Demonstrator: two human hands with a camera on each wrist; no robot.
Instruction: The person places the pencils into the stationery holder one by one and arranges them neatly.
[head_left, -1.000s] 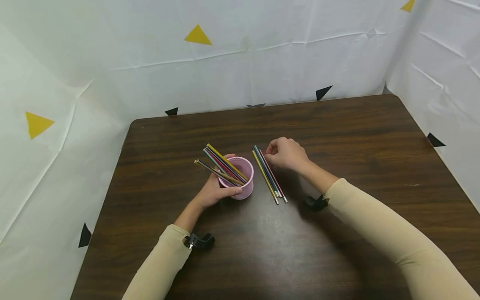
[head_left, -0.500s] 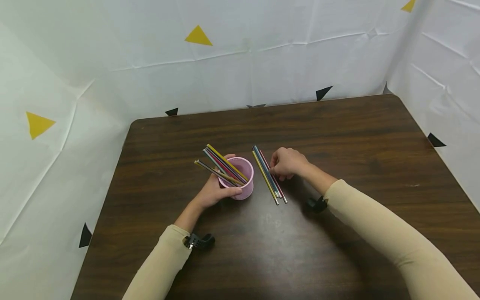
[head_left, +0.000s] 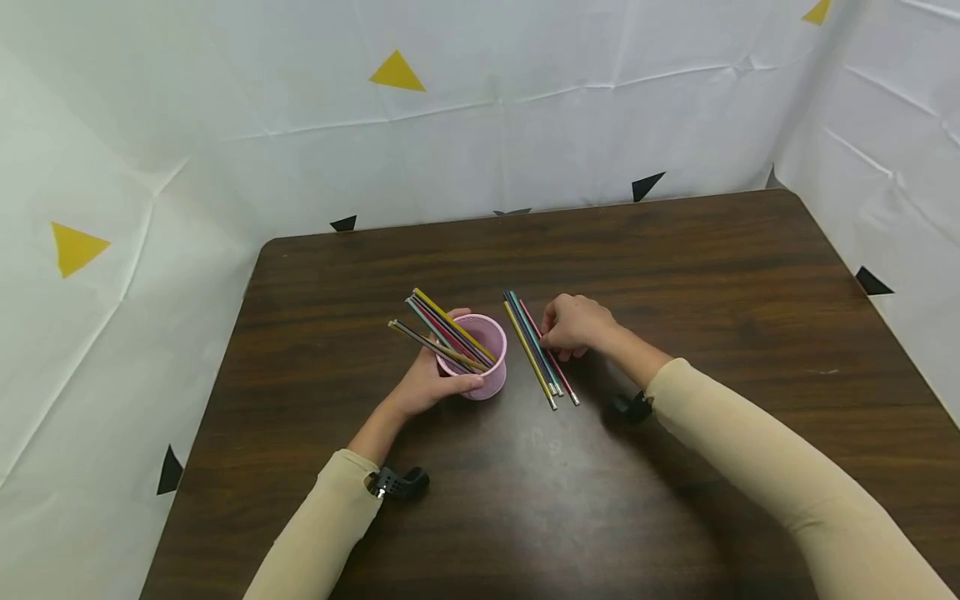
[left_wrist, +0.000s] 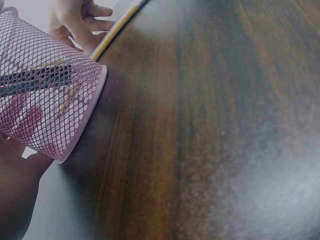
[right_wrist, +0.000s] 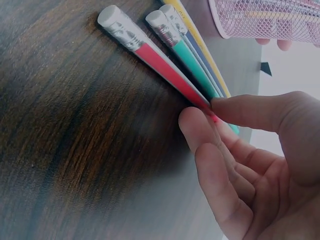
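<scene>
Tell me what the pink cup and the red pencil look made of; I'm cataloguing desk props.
The pink cup looks like metal wire mesh with a matte pink coating: open diamond holes show the pencils inside. The red pencil has a glossy red painted shaft, probably wood, with a ribbed silver metal band and a pale eraser; the right hand pinches it.
</scene>
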